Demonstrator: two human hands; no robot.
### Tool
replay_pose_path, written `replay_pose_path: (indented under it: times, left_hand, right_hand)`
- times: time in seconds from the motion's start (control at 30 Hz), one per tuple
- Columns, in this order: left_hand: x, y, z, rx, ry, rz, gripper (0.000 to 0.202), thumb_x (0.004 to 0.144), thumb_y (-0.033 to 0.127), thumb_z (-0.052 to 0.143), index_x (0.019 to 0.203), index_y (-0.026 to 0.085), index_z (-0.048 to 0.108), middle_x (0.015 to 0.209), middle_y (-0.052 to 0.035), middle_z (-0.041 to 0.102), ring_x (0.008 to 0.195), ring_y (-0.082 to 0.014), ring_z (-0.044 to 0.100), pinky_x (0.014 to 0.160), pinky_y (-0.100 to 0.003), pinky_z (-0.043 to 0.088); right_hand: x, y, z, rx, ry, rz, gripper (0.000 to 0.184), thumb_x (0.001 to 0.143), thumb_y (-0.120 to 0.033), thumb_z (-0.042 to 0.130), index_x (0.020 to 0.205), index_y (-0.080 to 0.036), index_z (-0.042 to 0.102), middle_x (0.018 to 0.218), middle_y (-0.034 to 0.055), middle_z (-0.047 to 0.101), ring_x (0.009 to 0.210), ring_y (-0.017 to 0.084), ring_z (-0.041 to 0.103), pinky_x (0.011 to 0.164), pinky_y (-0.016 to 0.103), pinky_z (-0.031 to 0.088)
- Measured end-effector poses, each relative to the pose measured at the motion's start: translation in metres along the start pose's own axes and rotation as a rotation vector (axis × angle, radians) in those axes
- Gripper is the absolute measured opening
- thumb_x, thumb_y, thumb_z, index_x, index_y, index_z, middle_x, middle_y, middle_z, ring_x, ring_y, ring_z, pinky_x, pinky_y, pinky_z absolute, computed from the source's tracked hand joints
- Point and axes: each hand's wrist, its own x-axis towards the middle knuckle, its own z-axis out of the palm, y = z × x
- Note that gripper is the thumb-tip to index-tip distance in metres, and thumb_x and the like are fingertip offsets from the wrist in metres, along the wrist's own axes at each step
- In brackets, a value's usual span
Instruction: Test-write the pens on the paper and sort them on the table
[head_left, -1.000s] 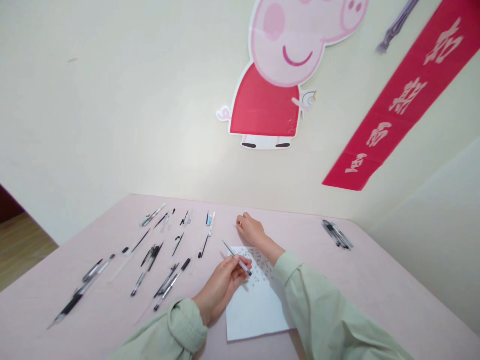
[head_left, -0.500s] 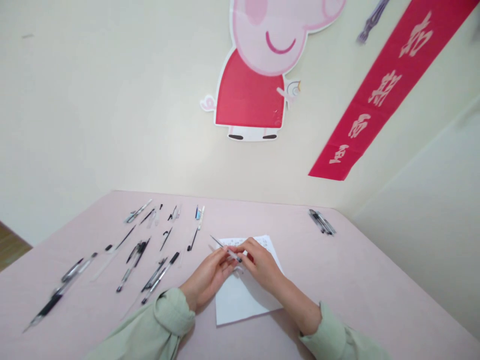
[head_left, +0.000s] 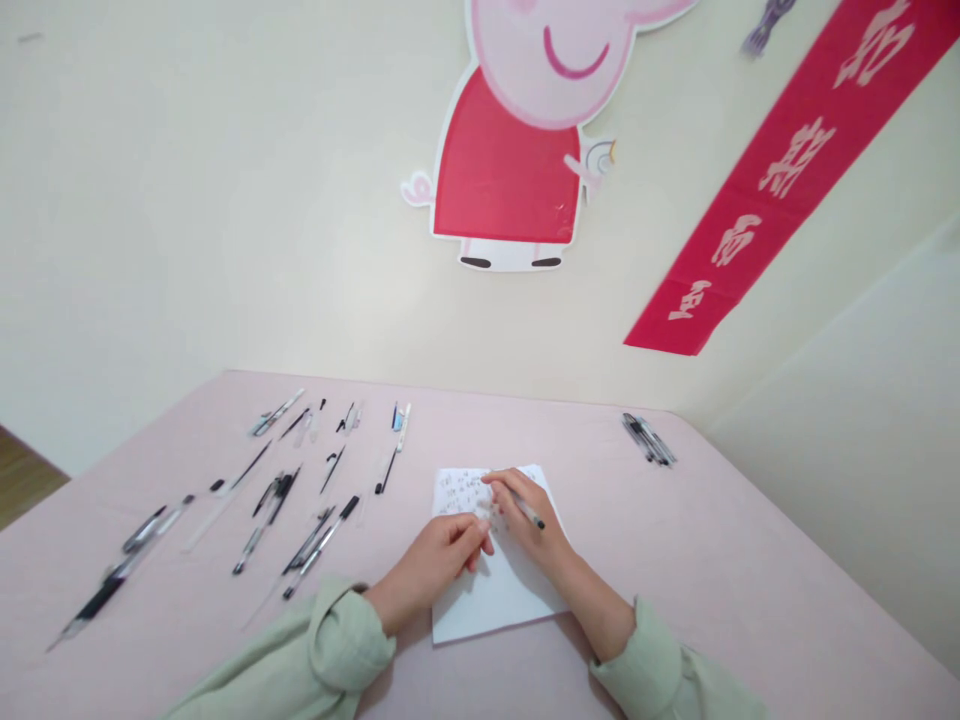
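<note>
My right hand (head_left: 529, 515) is closed around a slim pen (head_left: 531, 512) in a writing grip. The pen's dark rear end sticks out toward the lower right, and its tip is hidden by the fingers over the handwritten upper part of a white sheet of paper (head_left: 495, 605). Loosely curled, my left hand (head_left: 450, 552) lies at the sheet's left edge, thumb against the fingers. Whether anything is inside that curl cannot be seen. Dark handwriting covers the top of the paper; its lower part is blank.
Several groups of pens and pen parts lie on the pink tabletop (head_left: 675, 600) to the left, including a capped pen (head_left: 322, 548) and a large black-gripped pen (head_left: 101, 600). A bundle of pens (head_left: 649, 440) lies at the far right. Behind the table rises a wall (head_left: 225, 250).
My hands have moved apart. The pen, earlier held between both hands with its tip up and left, is now in my right hand alone, lowered to the paper. My left hand has curled up.
</note>
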Motion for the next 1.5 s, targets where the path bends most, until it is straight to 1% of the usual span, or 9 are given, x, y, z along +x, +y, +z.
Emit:
replay_pose_path:
  times: [0.13,0.2,0.3,0.43,0.6,0.9,1.1,1.3,1.5]
  left_hand:
    - [0.000,0.004,-0.015,0.262,0.380,0.269,0.020,0.084,0.035,0.058,0.069,0.022,0.061,0.065,0.0008,0.053,0.063,-0.0170,0.046,0.060,-0.026,0.031]
    - [0.002,0.004,-0.025,0.356,0.505,0.284,0.006,0.083,0.030,0.059,0.084,0.025,0.063,0.077,0.0002,0.056,0.067,-0.0178,0.048,0.063,-0.026,0.031]
    - [0.005,0.000,-0.037,0.491,0.565,0.226,0.015,0.083,0.027,0.057,0.098,0.026,0.061,0.086,-0.0014,0.056,0.074,-0.0195,0.052,0.065,-0.027,0.032]
    - [0.006,-0.004,-0.039,0.706,0.468,0.088,0.021,0.088,0.024,0.048,0.107,0.027,0.056,0.090,-0.0009,0.056,0.077,-0.0184,0.055,0.063,-0.026,0.033]
    - [0.007,-0.005,-0.038,0.829,0.297,0.076,0.013,0.089,0.020,0.045,0.086,0.023,0.057,0.086,-0.0001,0.059,0.079,-0.0165,0.057,0.068,-0.026,0.038]
    - [0.020,-0.016,-0.051,0.837,0.479,0.109,0.017,0.091,0.020,0.042,0.095,0.022,0.058,0.100,-0.0029,0.060,0.088,-0.0180,0.062,0.077,-0.029,0.046]
    - [0.012,-0.006,-0.040,1.020,0.549,0.131,0.030,0.094,0.024,0.040,0.121,0.027,0.052,0.126,-0.0056,0.050,0.081,-0.0159,0.063,0.061,-0.027,0.045]
    - [-0.002,-0.005,-0.016,1.167,0.127,0.190,0.014,0.093,0.031,0.046,0.102,0.026,0.056,0.110,-0.0004,0.057,0.072,-0.0140,0.063,0.056,-0.025,0.042]
    - [-0.006,-0.009,-0.010,1.189,0.068,0.185,0.013,0.092,0.029,0.047,0.102,0.025,0.053,0.112,-0.0009,0.055,0.072,-0.0142,0.063,0.057,-0.026,0.042]
  right_hand:
    - [0.004,0.011,-0.003,0.261,0.087,0.225,0.032,0.092,-0.042,0.040,0.100,-0.019,0.060,0.063,-0.0016,0.053,0.056,0.014,0.051,0.055,0.026,0.042]
    - [0.006,0.017,-0.001,0.342,0.110,0.260,0.026,0.088,-0.040,0.044,0.099,-0.019,0.055,0.062,-0.0029,0.054,0.054,0.013,0.050,0.053,0.026,0.041]
    - [0.006,0.021,0.004,0.393,0.124,0.279,0.018,0.083,-0.037,0.049,0.092,-0.021,0.050,0.062,-0.0035,0.056,0.053,0.012,0.051,0.052,0.025,0.041]
    - [0.007,0.024,0.008,0.388,0.120,0.268,0.014,0.081,-0.036,0.053,0.083,-0.022,0.049,0.061,-0.0038,0.056,0.053,0.012,0.051,0.052,0.024,0.039]
    - [0.010,0.027,0.006,0.305,0.098,0.222,0.020,0.083,-0.036,0.054,0.070,-0.022,0.048,0.053,-0.0057,0.047,0.050,0.011,0.045,0.053,0.025,0.035]
    - [-0.002,-0.004,0.008,0.271,-0.022,0.176,0.019,0.088,-0.033,0.049,0.093,-0.022,0.063,0.080,0.0008,0.064,0.070,0.015,0.058,0.068,0.027,0.044]
    - [0.005,0.006,0.020,0.425,0.010,0.305,0.014,0.078,-0.034,0.057,0.079,-0.020,0.058,0.065,-0.0019,0.058,0.058,0.013,0.054,0.059,0.025,0.042]
    - [0.010,0.021,0.012,0.472,0.090,0.359,0.016,0.075,-0.034,0.057,0.077,-0.022,0.046,0.057,-0.0056,0.052,0.047,0.011,0.045,0.049,0.023,0.035]
    - [0.008,0.030,0.008,0.068,0.129,0.166,0.012,0.078,-0.027,0.055,0.071,-0.022,0.047,0.059,-0.0055,0.044,0.056,0.013,0.044,0.056,0.025,0.034]
